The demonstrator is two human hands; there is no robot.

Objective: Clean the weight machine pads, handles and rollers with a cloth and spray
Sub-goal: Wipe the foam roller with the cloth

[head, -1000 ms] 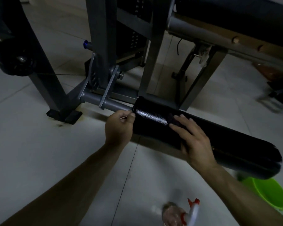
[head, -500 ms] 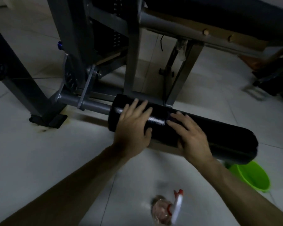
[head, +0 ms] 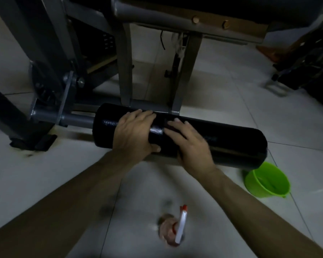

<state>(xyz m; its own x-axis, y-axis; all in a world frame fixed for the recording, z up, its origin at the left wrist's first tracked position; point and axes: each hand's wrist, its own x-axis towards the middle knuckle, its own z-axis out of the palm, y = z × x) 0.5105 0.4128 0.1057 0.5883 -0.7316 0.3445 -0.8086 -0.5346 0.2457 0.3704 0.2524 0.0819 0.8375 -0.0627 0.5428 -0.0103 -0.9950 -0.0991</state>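
Note:
A long black roller pad (head: 231, 144) sticks out from the grey machine frame (head: 125, 71) low over the tiled floor. My left hand (head: 132, 135) grips the roller near its left end, fingers over the top and thumb on the near side. Beside it, my right hand (head: 190, 144) lies on the roller with fairly straight fingers and presses a dark cloth (head: 167, 125), of which only a small patch shows at the fingertips. A spray bottle (head: 175, 229) with a white and red trigger stands on the floor below my arms.
A green plastic bucket (head: 267, 181) sits on the floor under the roller's right end. The grey axle (head: 73, 118) joins the roller to the frame at left. Dark equipment (head: 309, 62) stands at the far right. A bench pad spans the top.
My left hand moved from the roller's left end onto its top and now wraps it. My right hand stayed on the cloth. The view shifted left and closer.

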